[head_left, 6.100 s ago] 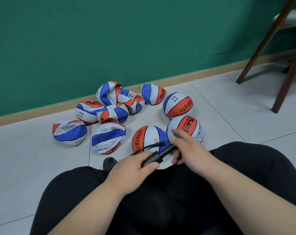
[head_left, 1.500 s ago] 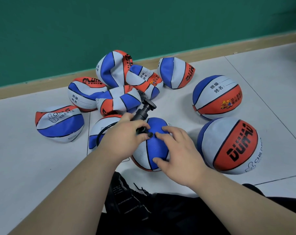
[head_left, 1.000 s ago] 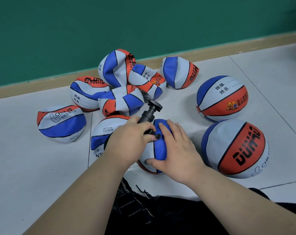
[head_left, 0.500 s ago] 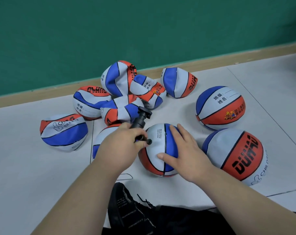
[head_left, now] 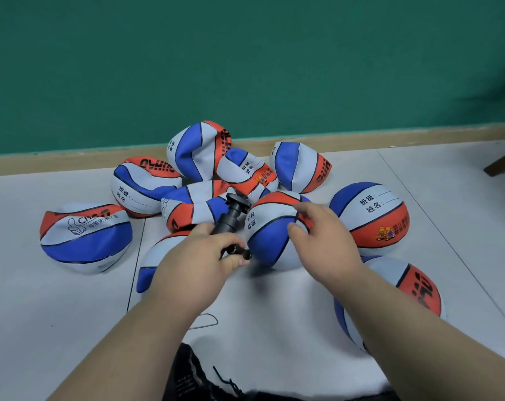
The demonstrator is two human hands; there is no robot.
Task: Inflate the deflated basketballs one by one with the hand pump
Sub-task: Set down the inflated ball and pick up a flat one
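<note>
Gripping the black hand pump (head_left: 230,219) at its near end, the left hand (head_left: 192,264) hovers over the floor (head_left: 43,319). The barrel slants away and slightly right, T-handle farthest, side nozzle pointing right at a rounded blue, white and orange basketball (head_left: 267,241). The right hand (head_left: 322,241) lies spread on it.

Both forearms are extended forward. The left hand (head_left: 197,257) is closed round a hand pump (head_left: 231,217) projecting beyond its fingers; the right hand (head_left: 325,241) is spread, fingertips (head_left: 302,210) laid on a basketball (head_left: 267,244).
</note>
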